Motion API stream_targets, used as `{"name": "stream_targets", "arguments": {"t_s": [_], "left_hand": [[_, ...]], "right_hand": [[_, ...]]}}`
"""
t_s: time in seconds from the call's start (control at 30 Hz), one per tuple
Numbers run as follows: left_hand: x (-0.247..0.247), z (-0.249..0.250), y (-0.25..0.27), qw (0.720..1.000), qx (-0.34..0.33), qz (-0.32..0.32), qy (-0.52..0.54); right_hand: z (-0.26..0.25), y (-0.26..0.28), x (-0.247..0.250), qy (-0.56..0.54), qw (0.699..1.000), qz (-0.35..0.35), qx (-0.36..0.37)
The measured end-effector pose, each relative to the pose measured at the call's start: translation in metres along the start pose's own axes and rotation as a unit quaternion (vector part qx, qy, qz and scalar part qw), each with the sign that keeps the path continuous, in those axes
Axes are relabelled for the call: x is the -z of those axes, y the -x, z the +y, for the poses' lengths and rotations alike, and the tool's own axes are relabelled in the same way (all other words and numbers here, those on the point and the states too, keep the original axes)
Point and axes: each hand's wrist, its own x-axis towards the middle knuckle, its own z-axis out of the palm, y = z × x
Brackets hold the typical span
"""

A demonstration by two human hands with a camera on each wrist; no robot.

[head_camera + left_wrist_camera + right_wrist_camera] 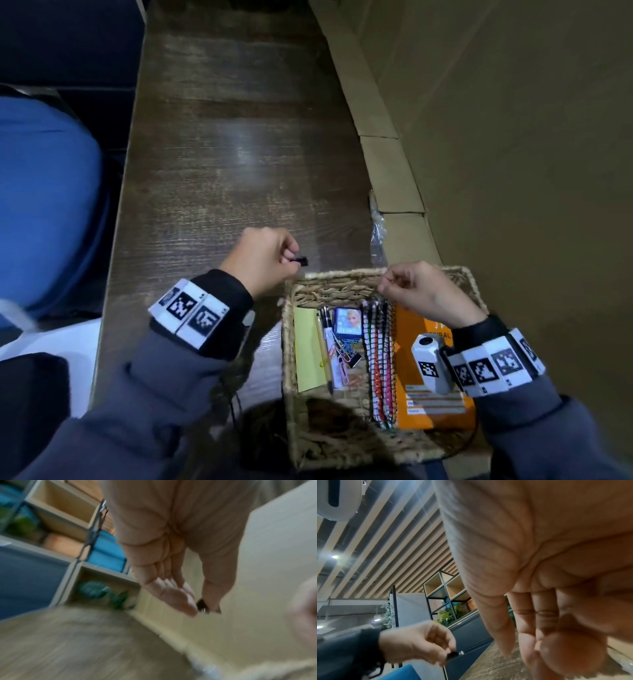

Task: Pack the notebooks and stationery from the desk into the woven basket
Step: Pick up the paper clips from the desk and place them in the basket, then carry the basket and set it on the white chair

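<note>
Left hand (263,260) pinches small black clip (301,262) over surface (222,154), just beside basket (291,394) rim. Right hand (421,291) fingers curled at far rim, seemingly pinching weave. Notebooks (428,377), pens (323,342) already inside. Next: carry clip over rim, release.

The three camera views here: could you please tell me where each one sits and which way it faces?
Head: looks down from above at the desk and woven basket; both hands and sleeves show.
Left wrist: blurred, looks along the left hand, which pinches a small black clip; shelving behind.
Right wrist: looks up past the right hand to a slatted ceiling.
Shared: the left hand and clip appear in all three.
</note>
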Motion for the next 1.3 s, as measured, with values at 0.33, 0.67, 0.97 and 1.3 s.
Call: {"name": "stream_targets", "arguments": {"t_s": [0.33, 0.67, 0.97, 1.3], "left_hand": [[-0.105, 0.109, 0.041, 0.923, -0.057, -0.287, -0.252], [-0.121, 0.102, 0.031, 0.925, 0.032, -0.264, -0.272], [-0.078, 0.064, 0.094, 0.993, 0.080, 0.052, -0.067], [-0.129, 0.032, 0.176, 0.958, 0.272, -0.076, 0.050]], "right_hand": [[0.036, 0.020, 0.002, -0.020, 1.000, 0.015, 0.006], [0.060, 0.048, 0.003, -0.009, 0.999, 0.029, 0.020], [0.096, 0.112, 0.004, -0.257, 0.932, 0.247, -0.064], [0.151, 0.145, -0.045, -0.195, 0.929, 0.166, -0.267]]}}
